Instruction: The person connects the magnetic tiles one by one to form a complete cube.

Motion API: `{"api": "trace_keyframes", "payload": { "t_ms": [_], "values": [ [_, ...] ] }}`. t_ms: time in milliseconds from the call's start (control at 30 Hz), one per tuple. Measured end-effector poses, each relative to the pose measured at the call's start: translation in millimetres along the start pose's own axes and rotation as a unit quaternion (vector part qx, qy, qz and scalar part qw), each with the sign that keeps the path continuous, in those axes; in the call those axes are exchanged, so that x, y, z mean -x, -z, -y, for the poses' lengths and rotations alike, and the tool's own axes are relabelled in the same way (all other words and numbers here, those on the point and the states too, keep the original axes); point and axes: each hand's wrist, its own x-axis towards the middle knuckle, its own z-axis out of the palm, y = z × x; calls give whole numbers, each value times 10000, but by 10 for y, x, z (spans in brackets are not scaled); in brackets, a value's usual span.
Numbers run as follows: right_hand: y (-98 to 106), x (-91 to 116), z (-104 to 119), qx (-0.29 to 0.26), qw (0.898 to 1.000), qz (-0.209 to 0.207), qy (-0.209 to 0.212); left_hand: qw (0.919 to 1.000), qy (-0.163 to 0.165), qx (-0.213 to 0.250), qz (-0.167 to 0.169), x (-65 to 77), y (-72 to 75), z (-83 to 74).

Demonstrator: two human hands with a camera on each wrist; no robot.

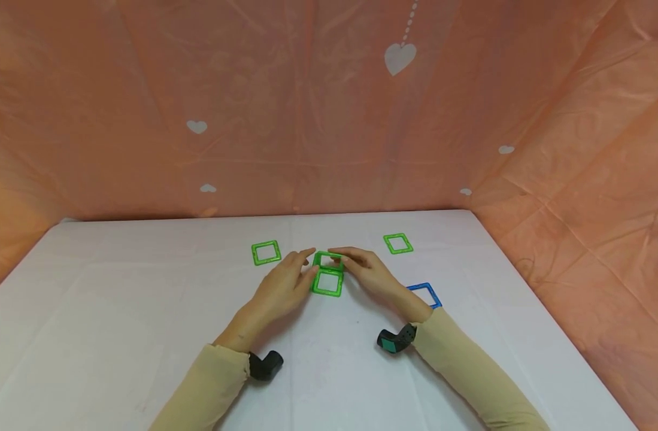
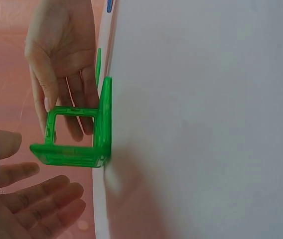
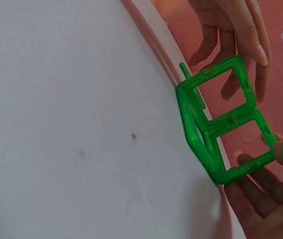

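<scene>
Green square magnetic tiles, frames with open centres, are joined between the two hands. One tile (image 1: 326, 293) lies flat on the table in the head view, and others stand up from it, meeting at a corner in the right wrist view. My right hand (image 1: 369, 272) pinches an upright tile (image 3: 249, 173), thumb on its edge and fingers behind. My left hand (image 1: 282, 284) is beside the tiles on the left. In the left wrist view its fingers (image 2: 52, 199) are extended, with a gap between them and the green frames.
On the white table (image 1: 145, 335), one loose green tile (image 1: 266, 263) lies back left and another (image 1: 394, 235) back right. A blue square tile (image 1: 435, 294) is partly hidden by the right wrist. Orange sheeting (image 1: 307, 120) with hearts hangs behind and at the sides.
</scene>
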Motion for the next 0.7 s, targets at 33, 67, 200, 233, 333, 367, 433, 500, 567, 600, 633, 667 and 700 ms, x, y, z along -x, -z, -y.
{"api": "trace_keyframes", "payload": {
  "t_ms": [33,67,200,233,333,367,433,500,567,600,633,667,700],
  "values": [
    [-4,-6,-6,-8,10000,1,26,10000,-15,14,18,1,7,8],
    [-8,-13,-9,-43,10000,-5,38,10000,-30,25,37,1,14,16],
    [-27,-46,-11,-189,9998,-48,-13,9999,-73,79,81,-1,32,53],
    [-34,-55,-13,-215,9997,-65,-9,9999,-75,96,79,-2,35,64],
    [-55,-77,-14,-273,9995,-131,-61,9998,-78,157,71,-3,39,97],
    [-60,-81,-15,-274,9995,-156,-66,9998,-93,170,71,-3,38,108],
    [-66,-88,-21,-314,9993,-175,-97,9996,-108,223,97,-2,40,114],
    [-69,-94,-25,-361,9990,-194,-151,9995,-121,269,142,-4,42,113],
    [-75,-103,-26,-377,9989,-208,-166,9992,-117,323,201,-8,49,109],
    [-79,-109,-26,-398,9988,-210,-176,9990,-107,359,233,-9,56,103],
    [-85,-114,-26,-411,9988,-219,-170,9989,-105,380,264,-10,58,100],
    [-90,-116,-22,-420,9987,-236,-171,9987,-117,406,290,-12,57,102],
    [-96,-116,-23,-425,9987,-248,-163,9985,-120,434,321,-12,56,104]
  ]
}}
